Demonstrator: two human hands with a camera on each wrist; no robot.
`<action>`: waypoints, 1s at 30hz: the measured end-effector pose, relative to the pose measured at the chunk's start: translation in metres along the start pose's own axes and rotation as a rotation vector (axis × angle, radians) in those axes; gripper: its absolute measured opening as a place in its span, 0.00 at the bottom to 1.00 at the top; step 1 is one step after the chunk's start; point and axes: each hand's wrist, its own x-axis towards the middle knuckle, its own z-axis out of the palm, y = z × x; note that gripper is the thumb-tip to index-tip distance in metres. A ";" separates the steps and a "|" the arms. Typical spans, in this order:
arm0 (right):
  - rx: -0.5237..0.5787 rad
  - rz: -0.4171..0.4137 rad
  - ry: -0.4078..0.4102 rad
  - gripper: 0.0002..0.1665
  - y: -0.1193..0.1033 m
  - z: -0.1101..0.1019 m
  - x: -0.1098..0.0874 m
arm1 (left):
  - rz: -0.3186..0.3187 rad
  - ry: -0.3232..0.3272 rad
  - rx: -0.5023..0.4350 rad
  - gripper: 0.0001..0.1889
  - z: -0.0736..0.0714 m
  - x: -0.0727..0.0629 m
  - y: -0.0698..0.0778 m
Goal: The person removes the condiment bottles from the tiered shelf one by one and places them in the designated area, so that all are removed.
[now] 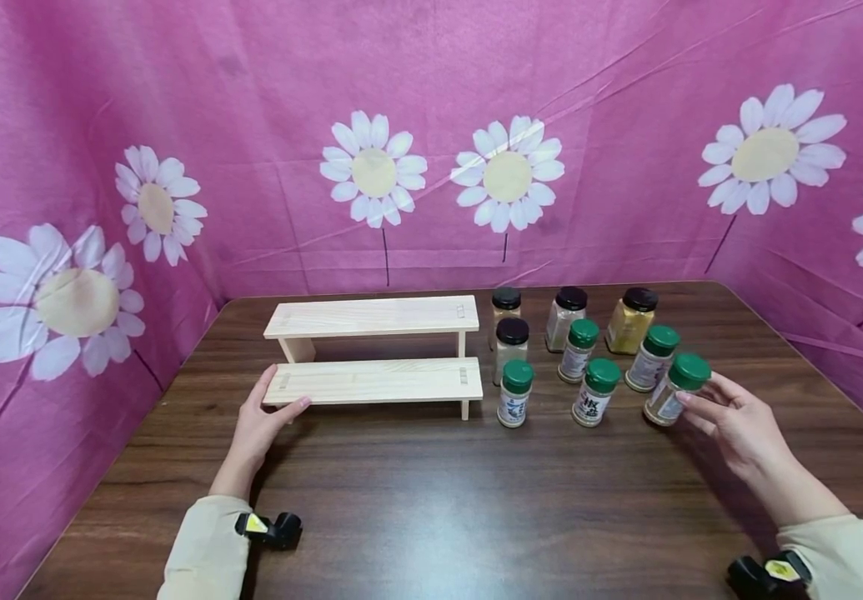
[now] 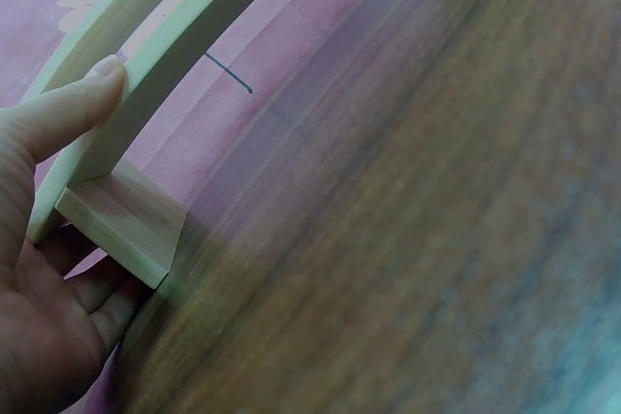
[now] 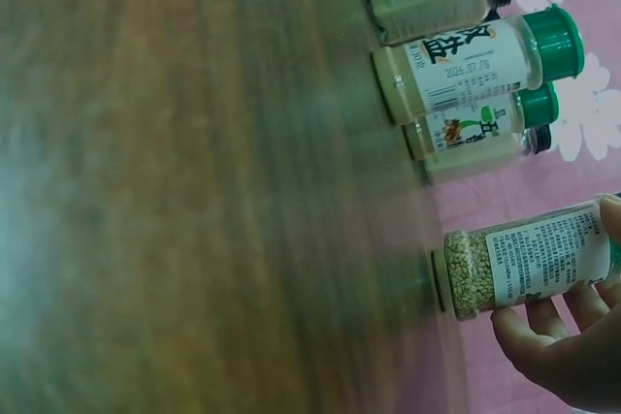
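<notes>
A pale two-tier wooden rack (image 1: pixel 374 382) stands left of centre on the table. My left hand (image 1: pixel 264 417) grips the left end of its lower step; in the left wrist view the thumb (image 2: pixel 82 104) lies over the board and the other fingers wrap behind the end support. On the right, my right hand (image 1: pixel 746 421) holds a green-lidded spice jar (image 1: pixel 667 403) between thumb and fingers. The right wrist view shows small pale seeds in this spice jar (image 3: pixel 473 273) and a printed label on its side.
Several other spice jars stand right of the rack, among them a green-lidded one (image 1: pixel 594 398) close to the held jar and a black-lidded one with yellow contents (image 1: pixel 631 323) behind. A pink cloth with daisies (image 1: pixel 431 75) hangs around the wooden table (image 1: pixel 431 500).
</notes>
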 end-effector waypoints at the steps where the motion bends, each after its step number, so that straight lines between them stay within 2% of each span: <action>1: 0.004 0.004 0.003 0.24 0.000 0.000 0.000 | 0.002 0.001 -0.002 0.44 0.000 0.000 0.000; 10: 0.025 0.003 0.002 0.23 0.006 -0.005 0.001 | 0.008 0.002 -0.005 0.44 -0.001 0.000 0.000; 22: 0.002 -0.016 0.004 0.23 0.012 -0.011 0.000 | 0.004 -0.004 -0.003 0.44 0.000 0.000 0.001; 30: 0.005 -0.014 -0.024 0.22 0.014 -0.015 -0.001 | -0.009 -0.024 -0.014 0.44 0.000 0.000 0.002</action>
